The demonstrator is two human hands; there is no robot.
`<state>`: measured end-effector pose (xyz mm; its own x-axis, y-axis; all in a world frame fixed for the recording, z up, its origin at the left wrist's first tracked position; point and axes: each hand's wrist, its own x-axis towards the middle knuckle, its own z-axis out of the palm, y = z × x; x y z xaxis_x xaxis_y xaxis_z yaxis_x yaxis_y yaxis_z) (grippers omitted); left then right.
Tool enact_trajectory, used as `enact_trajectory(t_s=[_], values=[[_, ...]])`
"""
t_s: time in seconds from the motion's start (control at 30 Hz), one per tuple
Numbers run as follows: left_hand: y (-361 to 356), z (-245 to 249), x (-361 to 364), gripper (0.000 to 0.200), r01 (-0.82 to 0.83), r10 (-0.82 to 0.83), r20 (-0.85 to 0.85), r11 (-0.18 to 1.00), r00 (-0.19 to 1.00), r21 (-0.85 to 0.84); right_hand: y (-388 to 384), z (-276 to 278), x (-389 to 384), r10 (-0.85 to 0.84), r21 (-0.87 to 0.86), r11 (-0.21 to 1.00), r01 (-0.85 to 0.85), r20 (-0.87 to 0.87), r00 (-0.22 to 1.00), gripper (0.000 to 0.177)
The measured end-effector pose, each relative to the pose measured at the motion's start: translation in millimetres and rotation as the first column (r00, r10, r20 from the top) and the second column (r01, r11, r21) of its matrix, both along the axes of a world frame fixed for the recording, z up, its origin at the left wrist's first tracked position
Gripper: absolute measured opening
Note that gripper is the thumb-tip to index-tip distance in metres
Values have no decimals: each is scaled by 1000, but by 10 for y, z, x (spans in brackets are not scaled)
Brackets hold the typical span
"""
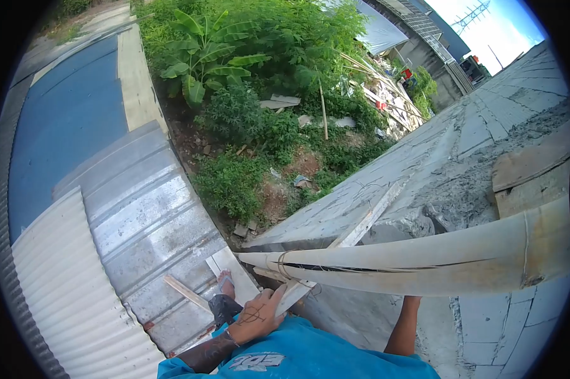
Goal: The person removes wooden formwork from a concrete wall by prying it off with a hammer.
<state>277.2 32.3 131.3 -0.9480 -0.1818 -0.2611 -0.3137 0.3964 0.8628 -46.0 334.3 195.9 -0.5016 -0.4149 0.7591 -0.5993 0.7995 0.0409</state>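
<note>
Up against the grey block wall (418, 148), we look down past a thick bamboo pole (424, 260) that runs across in front of us. Our left hand (256, 316) is closed around the lower end of a wooden slat (362, 224), just beneath the pole's tapered tip. Our right forearm (404, 325) rises behind the pole and the hand is hidden there, so we cannot tell whether it grips anything.

As things lie, the wall's blocks are laid and jointed, and a rough heap of mortar (465, 183) sits unsmoothed on its upper face beside a flat board (531, 165). A thin binding (284, 265) is already wound around the pole near its tip, where the slat crosses it; the pole shows a long split along its side. Below us lie a corrugated metal roof (139, 215) and green plants (247, 126).

For writing, we find only a white print (256, 361) on our blue shirt (323, 354), too distorted to read. The left hand bears a line tattoo, without letters.
</note>
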Motion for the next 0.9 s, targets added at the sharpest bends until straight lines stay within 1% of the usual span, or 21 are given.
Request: enact_trajectory(t_s=[0.03,0.1,0.2,0.27,0.3,0.37,0.4,0.57,0.67,0.7,0.77,0.87,0.9], values=[[-16,4,-10,72,0,0,1,1000,1000,-4,-62,41,56,-60,-70,996,64,64,996,32],[-47,33,-34,72,17,-17,2,1000,1000,-16,-225,157,178,-159,-142,973,182,161,974,32],[-67,-1,-61,73,23,-23,-6,1000,1000,7,-469,375,279,-302,-153,925,349,267,915,32],[-103,25,-83,74,49,-50,27,998,998,26,-525,402,244,-354,-139,904,405,288,890,32],[-116,24,-101,74,60,-61,44,998,997,33,-434,328,167,-319,-148,922,359,238,917,33],[-111,-20,-115,75,50,-50,-2,999,999,19,-318,229,61,-245,-154,952,265,138,960,37],[-103,-34,-107,76,43,-43,-20,999,999,13,-247,199,43,-241,-133,958,255,110,964,40],[-131,-18,-149,78,62,-62,11,997,998,41,-95,101,-65,-233,-29,972,232,-30,972,55],[-134,-17,-149,78,53,-53,-8,997,999,53,-55,113,-32,-258,-78,962,263,67,964,60],[-135,-19,-153,78,48,-47,-23,998,999,51,-128,140,-16,-224,-104,967,231,68,972,61],[-150,-8,-171,77,54,-54,-1,997,999,58,-311,189,16,-151,-158,974,160,64,986,64],[-160,-4,-179,76,54,-55,17,995,998,85,-267,150,-50,-68,-163,984,75,43,997,55],[-159,-14,-178,76,55,-57,15,995,998,88,-269,133,-68,-79,-162,984,79,9,997,57]])
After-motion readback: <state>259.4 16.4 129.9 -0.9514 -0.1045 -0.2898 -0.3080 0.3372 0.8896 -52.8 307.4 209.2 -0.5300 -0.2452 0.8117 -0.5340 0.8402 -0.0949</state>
